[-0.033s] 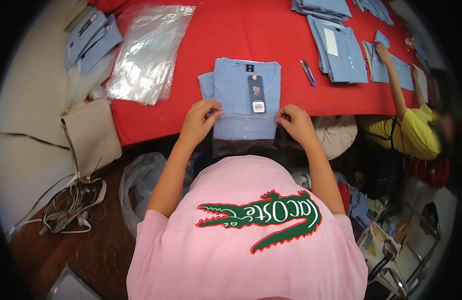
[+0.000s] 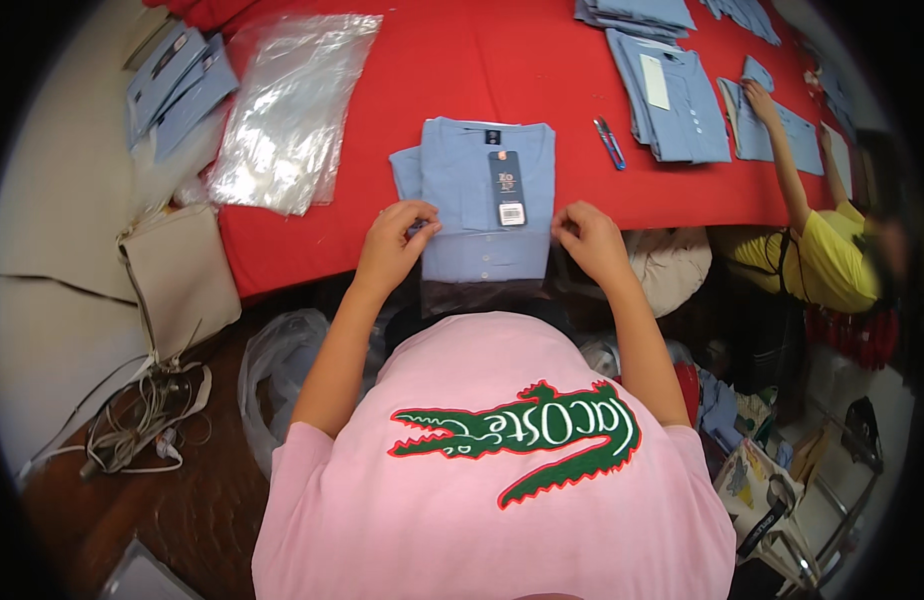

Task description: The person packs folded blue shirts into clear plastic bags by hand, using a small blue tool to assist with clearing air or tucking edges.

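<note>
A folded light-blue shirt [image 2: 457,180] lies in front of me at the table's near edge, neckline away from me, a dark hang tag [image 2: 507,178] on its chest. The near part is inside a clear plastic bag [image 2: 472,296], whose rim crosses the shirt between my hands and whose near end hangs past the table edge. My left hand [image 2: 398,240] pinches the bag at the shirt's left side, thumb against curled fingers. At the right side, my right hand [image 2: 588,240] is closed in a similar pinch at the bag's edge; its fingertips are partly hidden.
Flat clear bags [image 2: 287,120] lie left on the red tablecloth [image 2: 432,60], beside packed blue shirts [image 2: 172,80]. To the right are small thread snips [image 2: 610,145] and a stack of folded shirts [image 2: 682,110]. A co-worker's hand [image 2: 757,98] touches another shirt. A beige bag [image 2: 179,280] hangs at left.
</note>
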Demonstrator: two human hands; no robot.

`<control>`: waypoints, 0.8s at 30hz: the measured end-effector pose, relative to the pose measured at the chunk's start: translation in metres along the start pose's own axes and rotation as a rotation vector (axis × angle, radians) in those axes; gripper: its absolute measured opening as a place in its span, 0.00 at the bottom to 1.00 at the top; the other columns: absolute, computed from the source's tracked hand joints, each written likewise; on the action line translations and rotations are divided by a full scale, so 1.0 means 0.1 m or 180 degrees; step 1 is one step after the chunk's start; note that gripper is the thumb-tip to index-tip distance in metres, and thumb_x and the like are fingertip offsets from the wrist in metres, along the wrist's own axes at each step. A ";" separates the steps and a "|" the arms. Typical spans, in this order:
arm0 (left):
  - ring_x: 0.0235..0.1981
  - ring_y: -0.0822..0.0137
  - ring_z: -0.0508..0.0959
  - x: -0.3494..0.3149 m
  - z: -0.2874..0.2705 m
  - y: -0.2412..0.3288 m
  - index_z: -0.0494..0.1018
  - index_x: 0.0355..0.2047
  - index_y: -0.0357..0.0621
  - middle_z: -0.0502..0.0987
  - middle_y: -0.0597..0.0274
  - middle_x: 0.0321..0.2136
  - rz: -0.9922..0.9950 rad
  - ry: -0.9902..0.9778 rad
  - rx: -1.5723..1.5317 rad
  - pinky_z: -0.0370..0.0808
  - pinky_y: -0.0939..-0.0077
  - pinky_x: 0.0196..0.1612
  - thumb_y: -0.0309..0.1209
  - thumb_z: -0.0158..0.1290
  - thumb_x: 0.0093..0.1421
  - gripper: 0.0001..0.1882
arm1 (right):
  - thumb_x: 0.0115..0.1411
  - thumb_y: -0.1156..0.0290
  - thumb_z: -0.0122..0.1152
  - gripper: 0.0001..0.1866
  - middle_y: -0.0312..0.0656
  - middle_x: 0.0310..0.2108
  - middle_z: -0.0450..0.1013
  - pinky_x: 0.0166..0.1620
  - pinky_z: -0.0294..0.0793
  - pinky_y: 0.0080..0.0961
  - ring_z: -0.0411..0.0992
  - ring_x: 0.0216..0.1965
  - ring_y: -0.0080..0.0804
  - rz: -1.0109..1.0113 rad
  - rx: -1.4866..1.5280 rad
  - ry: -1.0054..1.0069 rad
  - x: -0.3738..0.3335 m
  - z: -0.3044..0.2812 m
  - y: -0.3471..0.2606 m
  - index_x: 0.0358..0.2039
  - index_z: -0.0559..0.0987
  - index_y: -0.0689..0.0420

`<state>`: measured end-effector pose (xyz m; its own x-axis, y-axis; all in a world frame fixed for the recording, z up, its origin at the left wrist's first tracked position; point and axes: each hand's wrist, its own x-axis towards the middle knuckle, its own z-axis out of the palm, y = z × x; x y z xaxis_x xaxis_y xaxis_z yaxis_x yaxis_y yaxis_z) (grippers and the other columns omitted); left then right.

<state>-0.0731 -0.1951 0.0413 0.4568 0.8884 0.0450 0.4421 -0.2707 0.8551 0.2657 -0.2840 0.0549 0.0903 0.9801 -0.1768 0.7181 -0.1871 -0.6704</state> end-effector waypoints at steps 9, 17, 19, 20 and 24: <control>0.47 0.56 0.80 0.26 0.44 -0.02 0.78 0.58 0.46 0.79 0.56 0.48 0.0028 0.0119 0.0835 0.73 0.59 0.57 0.25 0.62 0.65 0.21 | 0.68 0.65 0.66 0.19 0.47 0.54 0.77 0.53 0.80 0.48 0.77 0.55 0.51 -0.0071 -0.2069 0.1250 1.22 -0.34 1.00 0.57 0.81 0.57; 0.59 0.54 0.74 0.37 0.97 -0.10 0.81 0.54 0.51 0.72 0.61 0.61 0.0151 0.0801 0.0885 0.67 0.54 0.63 0.30 0.62 0.66 0.16 | 0.71 0.73 0.59 0.14 0.43 0.45 0.82 0.51 0.79 0.32 0.80 0.45 0.39 -0.0557 0.0347 0.0807 1.40 -0.37 1.01 0.55 0.84 0.53; 0.59 0.54 0.72 0.37 0.99 -0.16 0.81 0.51 0.51 0.72 0.60 0.62 0.0185 0.0821 0.0826 0.66 0.53 0.64 0.30 0.61 0.67 0.12 | 0.72 0.75 0.58 0.15 0.40 0.48 0.83 0.52 0.78 0.30 0.80 0.46 0.31 -0.0428 0.1487 -0.0041 1.33 -0.22 0.47 0.56 0.83 0.52; 0.60 0.53 0.72 0.38 0.99 -0.18 0.81 0.49 0.52 0.72 0.60 0.63 0.0219 0.0829 0.0804 0.66 0.53 0.64 0.30 0.61 0.68 0.10 | 0.72 0.75 0.58 0.15 0.38 0.48 0.83 0.52 0.78 0.29 0.79 0.46 0.29 -0.0412 0.1341 -0.0418 1.29 -0.18 0.23 0.56 0.83 0.53; 0.59 0.52 0.72 0.42 0.96 -0.19 0.79 0.44 0.50 0.73 0.61 0.61 0.0323 0.0852 0.0714 0.65 0.54 0.64 0.28 0.62 0.66 0.07 | 0.72 0.78 0.56 0.15 0.36 0.52 0.81 0.58 0.76 0.26 0.76 0.52 0.25 -0.0367 0.0824 -0.1496 1.32 -0.05 -0.38 0.57 0.81 0.57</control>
<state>0.0124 -0.1883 -0.0226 0.3017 0.9105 0.2829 0.5770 -0.4106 0.7061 0.2539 -0.1469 0.0607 -0.3395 0.8711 -0.3549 0.5064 -0.1486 -0.8494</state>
